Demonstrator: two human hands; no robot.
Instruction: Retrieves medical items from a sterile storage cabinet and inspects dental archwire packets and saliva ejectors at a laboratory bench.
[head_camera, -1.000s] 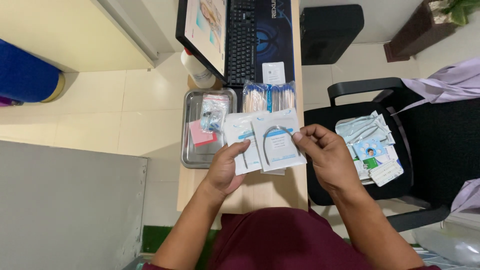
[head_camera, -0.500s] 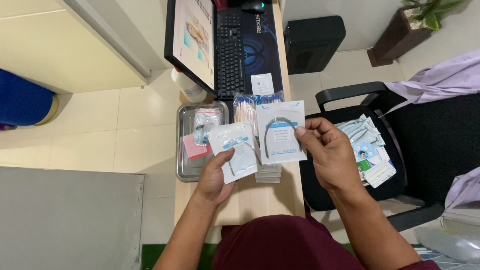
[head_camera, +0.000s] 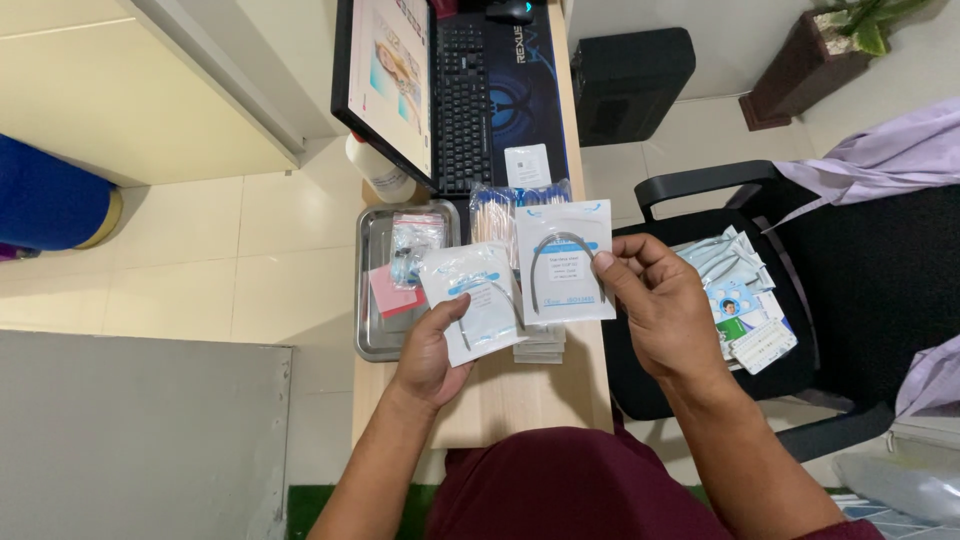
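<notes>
My left hand (head_camera: 430, 355) holds a white square packet (head_camera: 470, 298) with a blue stripe and a curved wire inside. My right hand (head_camera: 655, 305) pinches a second, similar packet (head_camera: 562, 262) by its right edge; its arch-shaped wire shows clearly. Both packets hover just above a narrow wooden desk (head_camera: 510, 395). Under them lies a small stack of like packets (head_camera: 540, 345). The two held packets overlap slightly at their inner edges.
A steel tray (head_camera: 377, 320) with small bags and a pink card sits to the left. Behind are bagged wooden sticks (head_camera: 492, 212), a keyboard (head_camera: 459, 95), a monitor (head_camera: 385, 70) and a white bottle (head_camera: 375, 175). A black chair (head_camera: 800, 300) on the right carries more packets (head_camera: 740, 290).
The two packets, held overlapped a second ago, have come apart: the left one dropped lower and left, the right one rose slightly. The stack beneath became visible.
</notes>
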